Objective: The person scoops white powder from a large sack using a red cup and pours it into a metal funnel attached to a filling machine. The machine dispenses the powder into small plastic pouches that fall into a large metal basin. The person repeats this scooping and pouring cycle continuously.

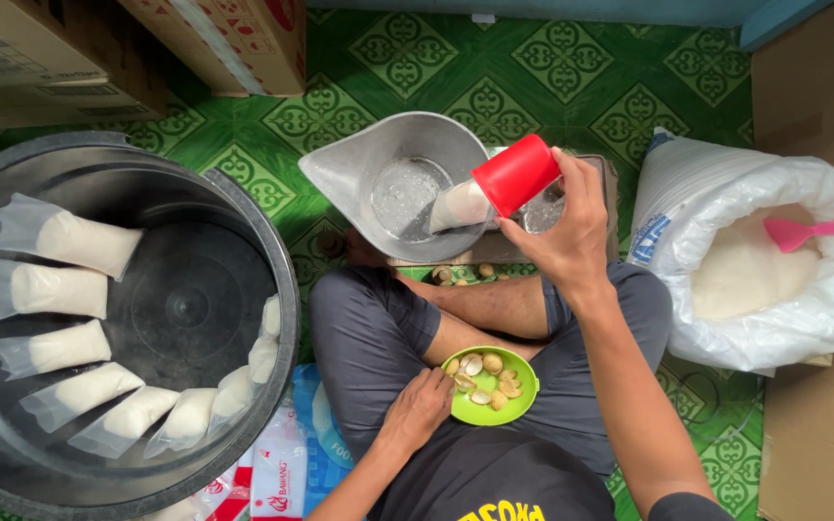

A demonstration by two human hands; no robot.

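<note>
My right hand [567, 236] holds a red funnel-like cup [516, 174] fitted to a clear plastic bag [459, 205] partly filled with white grains, tilted over a metal jug [393, 183] on a small scale. My left hand [417, 410] rests in my lap at the edge of a small green bowl [523, 397] of pale nuts or shells, fingers reaching into it.
A large black tub [180, 309] at the left has several filled clear bags laid around its rim. At the right stands an open white sack of white grains [745, 270] with a pink scoop [813, 232] in it. Cardboard boxes [214, 43] stand behind. Green patterned floor.
</note>
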